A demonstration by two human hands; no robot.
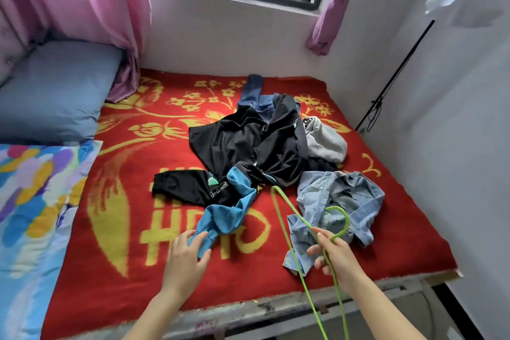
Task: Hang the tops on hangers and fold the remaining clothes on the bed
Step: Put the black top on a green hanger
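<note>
- Right hand (331,254) grips thin green wire hanger (335,208), right of black-and-blue jersey top (248,143): held ready.
- Left hand (187,254), fingers spread, touches its blue sleeve (226,218), likely to free it.

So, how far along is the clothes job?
Barely started. Nothing looks folded: the black-and-blue top, grey garment, pale denim jacket and dark blue trousers lie heaped on the red blanket. In hand: the right hand grips a thin green hanger; the left hand touches the top's blue sleeve. Left: all hanging and folding.
</note>
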